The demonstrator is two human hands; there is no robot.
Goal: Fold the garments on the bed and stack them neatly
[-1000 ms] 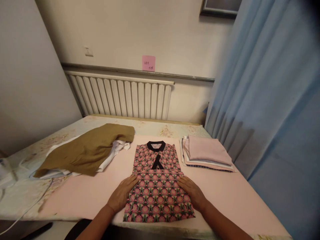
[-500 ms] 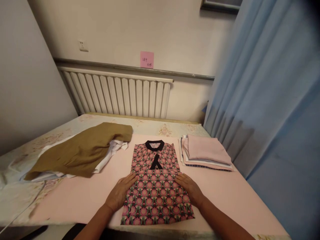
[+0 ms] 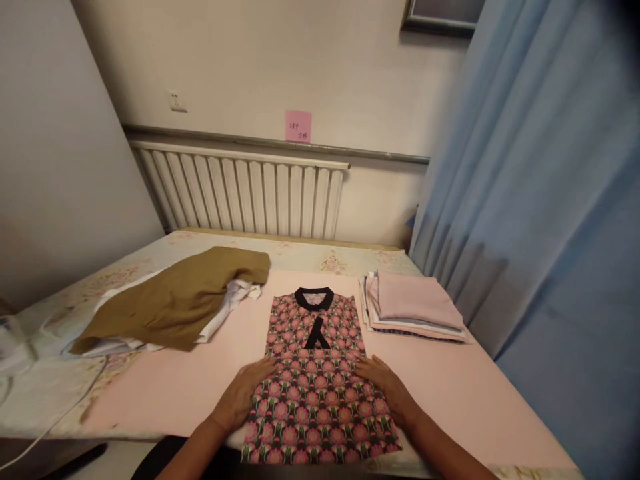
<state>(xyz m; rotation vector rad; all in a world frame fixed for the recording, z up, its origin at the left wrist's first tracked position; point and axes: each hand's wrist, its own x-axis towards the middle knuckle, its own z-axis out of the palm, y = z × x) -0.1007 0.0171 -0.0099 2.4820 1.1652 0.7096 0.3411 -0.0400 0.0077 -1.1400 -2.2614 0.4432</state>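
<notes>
A short folded shirt lies in front of me, pink flowers on a dark ground, with a black collar and a black placket strip. Its lower part is folded up over the front, covering the end of the strip. My left hand rests against the left side of the fold, fingers stretched onto the cloth. On the opposite side my right hand lies the same way, its fingertips on the shirt's right edge. Both thumbs are mostly hidden. The shirt's bottom edge reaches the front edge of the table.
A pink cloth covers the work surface. To the left lies a loose heap with an olive garment over white ones. A stack of folded clothes sits at the right. A radiator stands behind; a blue curtain hangs at right.
The shirt has slid slightly toward me, both hands moving with it on its sides. The view has shifted a little.
</notes>
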